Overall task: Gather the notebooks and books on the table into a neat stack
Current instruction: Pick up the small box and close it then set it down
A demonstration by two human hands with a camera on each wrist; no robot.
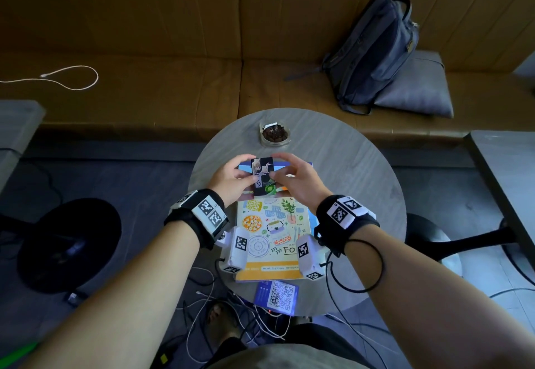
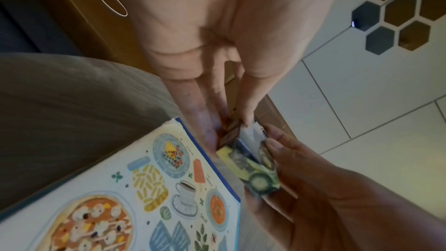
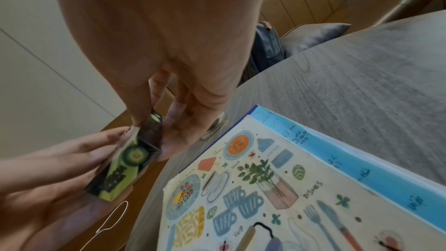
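Hexagon wall tiles (image 2: 398, 12), left-wrist only.

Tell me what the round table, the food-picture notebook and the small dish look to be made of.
Round table: grey wood-grain, likely matte laminate; streaks show.
Food-picture notebook: paper cover, soft sheen, printed drawings.
Small dish: seemingly clear glass; see-through rim, dark contents.

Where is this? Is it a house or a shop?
Probably a café or lounge, though I can't be sure. There's a long brown sofa bench, a small round table with other tables beside it, and a QR code card on the table, as cafés use for menus.
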